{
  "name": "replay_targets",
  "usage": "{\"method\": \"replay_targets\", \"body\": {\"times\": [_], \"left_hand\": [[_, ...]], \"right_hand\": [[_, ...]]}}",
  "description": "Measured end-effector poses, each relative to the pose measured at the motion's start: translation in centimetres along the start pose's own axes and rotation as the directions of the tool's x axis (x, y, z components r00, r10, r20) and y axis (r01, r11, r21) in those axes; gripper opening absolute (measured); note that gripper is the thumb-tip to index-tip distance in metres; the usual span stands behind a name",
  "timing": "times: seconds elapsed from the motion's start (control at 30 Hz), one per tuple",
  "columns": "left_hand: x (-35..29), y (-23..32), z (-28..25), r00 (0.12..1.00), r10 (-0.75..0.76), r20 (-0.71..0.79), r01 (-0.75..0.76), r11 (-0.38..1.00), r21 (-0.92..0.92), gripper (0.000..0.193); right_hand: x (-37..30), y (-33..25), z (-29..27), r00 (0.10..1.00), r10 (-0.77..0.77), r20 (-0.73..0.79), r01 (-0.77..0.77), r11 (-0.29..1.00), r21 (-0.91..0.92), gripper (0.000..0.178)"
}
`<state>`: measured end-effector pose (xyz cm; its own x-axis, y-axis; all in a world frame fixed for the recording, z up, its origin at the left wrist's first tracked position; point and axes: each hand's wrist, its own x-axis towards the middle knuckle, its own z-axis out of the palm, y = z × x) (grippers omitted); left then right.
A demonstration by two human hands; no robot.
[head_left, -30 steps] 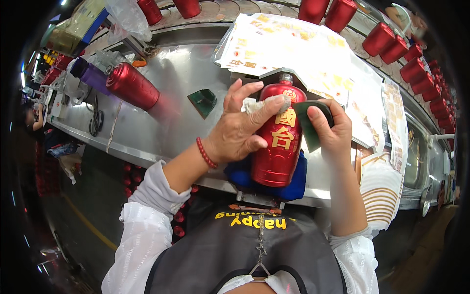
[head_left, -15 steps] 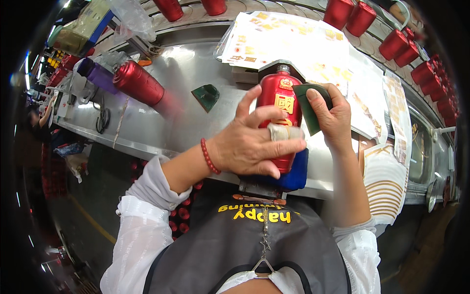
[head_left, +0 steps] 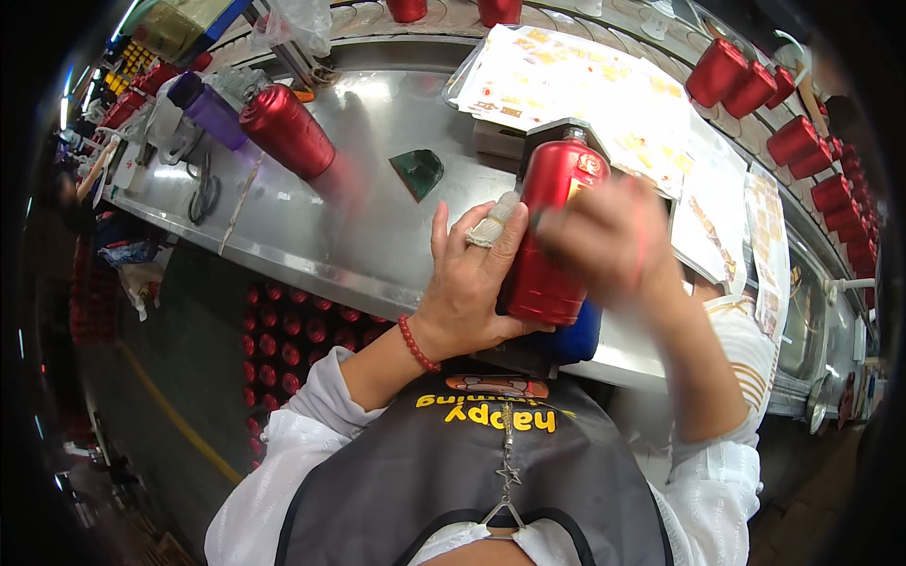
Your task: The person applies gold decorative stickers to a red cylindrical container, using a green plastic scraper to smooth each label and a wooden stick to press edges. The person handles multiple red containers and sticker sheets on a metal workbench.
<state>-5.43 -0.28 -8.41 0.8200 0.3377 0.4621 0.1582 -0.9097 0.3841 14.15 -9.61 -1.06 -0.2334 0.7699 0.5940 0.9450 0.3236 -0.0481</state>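
Note:
A glossy red bottle [head_left: 549, 274] with a clear stopper leans back on a dark stand with blue padding [head_left: 578, 338]. My left hand [head_left: 469, 283] grips the bottle's lower left side, its thumb near the base; one finger wears a white wrap [head_left: 494, 221]. Blurred by motion, my right hand [head_left: 612, 236] is closed over the front of the bottle and hides most of the gold label. A dark edge at its fingertips looks like the green scraper it held a moment ago. A second dark green scraper [head_left: 416, 174] lies on the metal table, left of the bottle.
Sheets of gold labels [head_left: 576, 85] lie behind and right of the stand. Another red bottle [head_left: 286, 130] and a purple bottle [head_left: 209, 111] are at the left of the metal table [head_left: 377, 245]. Red bottles ride a curved conveyor [head_left: 557, 21]; several more fill the space below.
My left hand has moved from across the bottle's front to its left side. My right hand has swung from the bottle's right edge onto its front. The whole view has shifted slightly.

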Motion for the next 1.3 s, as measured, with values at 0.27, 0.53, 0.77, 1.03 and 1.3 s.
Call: {"method": "replay_targets", "body": {"times": [0.27,0.53,0.77,1.03,1.3], "left_hand": [[-0.7,-1.1,1.2,1.000,0.014,-0.025,-0.018,0.991,-0.134,0.121],[-1.0,-1.8,1.9,0.999,0.042,-0.005,-0.042,0.985,-0.169,0.125],[0.2,-3.2,1.6,0.989,0.145,-0.010,-0.143,0.965,-0.218,0.122],[5.7,-2.3,-1.2,0.864,0.499,0.071,-0.481,0.859,-0.178,0.068],[5.5,-2.0,-0.4,0.880,0.475,-0.016,-0.471,0.866,-0.169,0.061]], "right_hand": [[-3.8,-2.0,0.3,0.984,0.084,-0.157,-0.045,0.971,0.236,0.034],[-6.3,-3.4,4.4,0.416,0.901,0.125,-0.466,0.094,0.880,0.021],[-7.6,-2.9,5.3,0.358,0.928,0.104,-0.472,0.083,0.878,0.019],[-16.5,4.1,-4.3,0.584,0.789,-0.192,-0.809,0.585,-0.056,0.027],[-23.1,12.6,-7.8,0.336,0.919,0.205,-0.867,0.387,-0.314,0.027]]}}
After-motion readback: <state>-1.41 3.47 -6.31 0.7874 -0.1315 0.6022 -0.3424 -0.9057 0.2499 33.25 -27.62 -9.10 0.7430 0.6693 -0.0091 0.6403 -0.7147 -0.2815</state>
